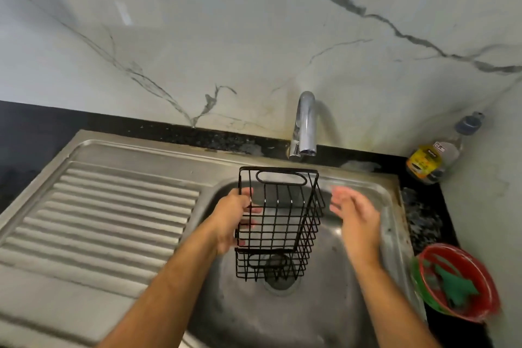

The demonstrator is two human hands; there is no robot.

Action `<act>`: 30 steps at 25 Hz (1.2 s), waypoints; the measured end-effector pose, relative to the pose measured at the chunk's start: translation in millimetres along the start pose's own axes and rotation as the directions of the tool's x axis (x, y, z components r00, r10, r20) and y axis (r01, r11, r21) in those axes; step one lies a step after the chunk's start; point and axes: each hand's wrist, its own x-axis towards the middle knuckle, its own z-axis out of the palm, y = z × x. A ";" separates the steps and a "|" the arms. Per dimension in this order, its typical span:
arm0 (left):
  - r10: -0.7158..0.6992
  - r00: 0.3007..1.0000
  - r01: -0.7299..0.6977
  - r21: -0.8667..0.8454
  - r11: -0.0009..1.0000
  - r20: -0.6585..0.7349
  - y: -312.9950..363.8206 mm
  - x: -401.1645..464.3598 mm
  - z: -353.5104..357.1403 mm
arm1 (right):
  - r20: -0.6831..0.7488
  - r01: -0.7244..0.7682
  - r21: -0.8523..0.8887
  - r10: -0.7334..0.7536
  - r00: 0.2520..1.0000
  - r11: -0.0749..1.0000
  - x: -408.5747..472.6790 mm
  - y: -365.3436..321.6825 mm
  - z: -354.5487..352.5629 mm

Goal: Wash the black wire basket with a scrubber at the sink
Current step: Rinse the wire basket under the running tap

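The black wire basket (278, 223) hangs over the steel sink bowl (333, 277), below the tap. My left hand (233, 220) grips its left side, fingers curled through the wires. My right hand (354, 212) is just right of the basket, apart from it, with fingers spread and holding nothing. A green scrubber (454, 285) lies in a red and green bowl (485, 288) on the counter at the right, away from both hands.
The chrome tap (305, 124) stands at the back of the sink, with no water seen running. The ribbed steel drainboard (113, 217) lies to the left. A bottle with a yellow label (435, 155) stands in the back right corner. The drain (278, 282) sits under the basket.
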 end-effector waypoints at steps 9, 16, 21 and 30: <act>-0.030 0.990 0.024 0.047 0.999 0.135 -12.8 37.6 -2.6 | 0.352 0.152 -0.400 -0.001 0.936 0.904 131.9 -39.2 71.7; -0.020 0.986 0.008 0.069 0.998 0.167 -27.0 48.0 1.2 | 0.671 0.431 -0.545 0.065 0.739 0.719 160.9 -38.6 113.2; 0.007 0.986 -0.014 0.042 0.999 0.165 -30.4 41.8 7.4 | 0.375 0.070 -0.520 0.154 0.914 0.851 129.2 -54.4 50.4; 0.072 0.990 -0.074 0.014 0.997 0.125 -32.4 27.9 20.4 | 0.213 -0.271 -0.308 0.344 0.915 0.912 -13.2 4.8 9.7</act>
